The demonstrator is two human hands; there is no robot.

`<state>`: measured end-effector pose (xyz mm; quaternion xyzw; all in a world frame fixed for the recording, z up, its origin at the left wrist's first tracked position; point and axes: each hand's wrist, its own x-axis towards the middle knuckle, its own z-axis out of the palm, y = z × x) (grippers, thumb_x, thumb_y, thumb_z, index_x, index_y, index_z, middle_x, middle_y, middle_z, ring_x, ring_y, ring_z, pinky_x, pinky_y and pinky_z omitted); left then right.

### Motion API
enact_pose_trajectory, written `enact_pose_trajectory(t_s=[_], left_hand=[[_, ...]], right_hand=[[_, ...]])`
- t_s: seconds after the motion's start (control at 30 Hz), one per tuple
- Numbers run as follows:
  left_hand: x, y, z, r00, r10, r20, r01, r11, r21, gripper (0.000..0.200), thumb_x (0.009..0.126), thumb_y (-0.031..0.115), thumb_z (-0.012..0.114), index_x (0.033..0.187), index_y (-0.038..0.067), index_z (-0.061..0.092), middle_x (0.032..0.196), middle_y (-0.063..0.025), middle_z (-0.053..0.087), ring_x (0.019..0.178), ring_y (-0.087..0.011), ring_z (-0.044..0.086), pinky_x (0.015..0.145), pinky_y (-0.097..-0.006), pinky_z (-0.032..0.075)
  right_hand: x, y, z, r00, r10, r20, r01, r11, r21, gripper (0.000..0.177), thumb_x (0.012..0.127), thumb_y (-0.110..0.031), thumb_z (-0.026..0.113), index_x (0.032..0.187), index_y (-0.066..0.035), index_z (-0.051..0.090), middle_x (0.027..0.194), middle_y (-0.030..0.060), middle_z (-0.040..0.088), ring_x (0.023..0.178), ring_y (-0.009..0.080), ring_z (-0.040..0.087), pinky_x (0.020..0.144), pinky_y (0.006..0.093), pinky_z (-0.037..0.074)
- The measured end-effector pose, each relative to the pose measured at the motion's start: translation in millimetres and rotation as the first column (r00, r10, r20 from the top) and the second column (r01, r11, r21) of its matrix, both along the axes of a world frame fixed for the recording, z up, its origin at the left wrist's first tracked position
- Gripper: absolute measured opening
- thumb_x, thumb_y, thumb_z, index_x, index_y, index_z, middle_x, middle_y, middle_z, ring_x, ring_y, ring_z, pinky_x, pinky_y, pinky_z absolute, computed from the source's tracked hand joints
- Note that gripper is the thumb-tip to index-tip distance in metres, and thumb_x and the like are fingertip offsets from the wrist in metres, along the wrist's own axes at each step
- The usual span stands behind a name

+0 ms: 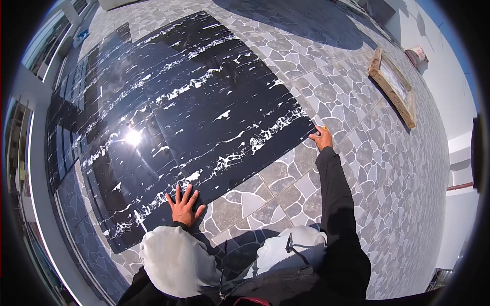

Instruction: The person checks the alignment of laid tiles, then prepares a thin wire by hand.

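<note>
Hard sunlight here, bright and crisp across the whole scene. The glossy black white-veined stone slab point(204, 102) throws back a blazing sun spot on its left part, starred and blown out. A broad dark shadow lies over the far stretch of the grey crazy-pattern paving point(357, 168), and a short one pools near, by the knees. The rectangular wooden frame point(393, 84) on the right casts a thin shadow along its left side. Fisheye bending curves every edge and the corners go black. Focus is sharp throughout.
</note>
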<state>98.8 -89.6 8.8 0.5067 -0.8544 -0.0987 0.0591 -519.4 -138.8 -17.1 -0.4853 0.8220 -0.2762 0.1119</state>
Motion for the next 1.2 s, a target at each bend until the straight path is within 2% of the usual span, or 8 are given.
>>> enact_pose_trajectory(t_s=[0.1,0.17,0.3,0.37,0.43,0.57,0.97,1.2], left_hand=[[4.7,0.6,-1.3,1.0,0.008,-0.021,-0.008,1.0,-0.019,0.058,0.083,0.053,0.063,0.13,0.021,0.057,0.149,-0.0021,0.037,0.143,-0.0369,0.018,0.105,-0.0739,0.004],[8.1,1.0,-1.1,1.0,0.006,-0.015,-0.006,1.0,-0.017,0.058,0.083,0.055,0.061,0.13,0.022,0.057,0.149,-0.0006,0.037,0.143,-0.0366,0.018,0.105,-0.0739,0.004],[13.8,0.8,-2.9,0.998,0.011,-0.055,-0.011,1.0,0.0,0.058,0.085,0.059,0.057,0.132,0.025,0.056,0.15,-0.0002,0.036,0.144,-0.0354,0.017,0.105,-0.0743,0.002],[17.1,1.0,0.1,0.995,0.017,-0.096,-0.014,0.999,0.033,0.057,0.086,0.058,0.056,0.132,0.024,0.055,0.151,-0.0008,0.035,0.144,-0.0353,0.018,0.104,-0.0747,0.003],[20.2,1.8,3.9,0.995,-0.008,-0.104,0.01,1.0,0.014,0.055,0.088,0.055,0.055,0.132,0.023,0.055,0.15,-0.0015,0.036,0.142,-0.0358,0.021,0.103,-0.076,0.005],[21.3,1.5,-6.1,0.994,-0.003,-0.111,0.002,1.0,-0.006,0.054,0.089,0.056,0.053,0.133,0.024,0.054,0.149,-0.0008,0.037,0.141,-0.0373,0.022,0.102,-0.0776,0.006],[25.8,4.3,-10.5,0.988,-0.01,-0.153,0.0,0.998,-0.065,0.053,0.089,0.057,0.051,0.131,0.024,0.055,0.146,0.0008,0.041,0.141,-0.0355,0.024,0.102,-0.078,0.009],[27.0,7.1,-11.9,0.988,-0.017,-0.152,0.011,0.999,-0.045,0.057,0.088,0.059,0.052,0.134,0.024,0.053,0.149,0.0012,0.037,0.143,-0.0312,0.022,0.105,-0.0747,0.007]], right_hand=[[20.8,-6.5,22.6,0.999,0.022,-0.033,-0.016,0.987,0.162,0.054,0.069,-0.021,0.082,0.114,0.001,0.063,0.101,0.0199,0.065,0.096,0.0336,0.062,0.084,0.0404,0.049],[-2.6,-5.4,-32.7,0.873,0.071,-0.483,-0.059,0.997,0.04,0.059,0.073,-0.021,0.079,0.122,0.002,0.055,0.113,0.0217,0.059,0.105,0.0354,0.059,0.087,0.0429,0.049],[74.3,-19.7,15.0,0.901,0.025,-0.434,0.092,0.965,0.247,0.054,0.082,-0.016,0.069,0.129,-0.001,0.046,0.12,0.0197,0.053,0.115,0.0357,0.053,0.093,0.0442,0.044],[148.4,-28.0,47.6,0.791,0.326,-0.517,-0.242,0.944,0.225,0.051,0.081,-0.015,0.068,0.126,-0.001,0.048,0.117,0.018,0.054,0.111,0.0326,0.053,0.09,0.0435,0.044],[222.8,-28.6,57.7,0.682,0.554,-0.477,-0.555,0.817,0.156,0.05,0.08,-0.016,0.068,0.124,-0.001,0.05,0.114,0.0158,0.055,0.105,0.0305,0.054,0.086,0.0432,0.044],[347.7,2.9,59.0,0.56,0.802,-0.208,-0.795,0.591,0.139,0.052,0.077,-0.025,0.073,0.121,-0.001,0.055,0.124,0.0158,0.056,0.118,0.0316,0.051,0.1,0.0433,0.039],[365.6,28.8,37.7,0.447,0.848,-0.285,-0.842,0.506,0.185,0.059,0.08,-0.029,0.07,0.126,0.003,0.051,0.133,0.0195,0.049,0.12,0.0359,0.047,0.099,0.0465,0.038],[372.8,35.6,62.2,0.178,0.964,-0.196,-0.919,0.234,0.317,0.053,0.079,-0.025,0.07,0.123,0.0,0.053,0.125,0.0175,0.053,0.113,0.0319,0.052,0.095,0.0446,0.038]])
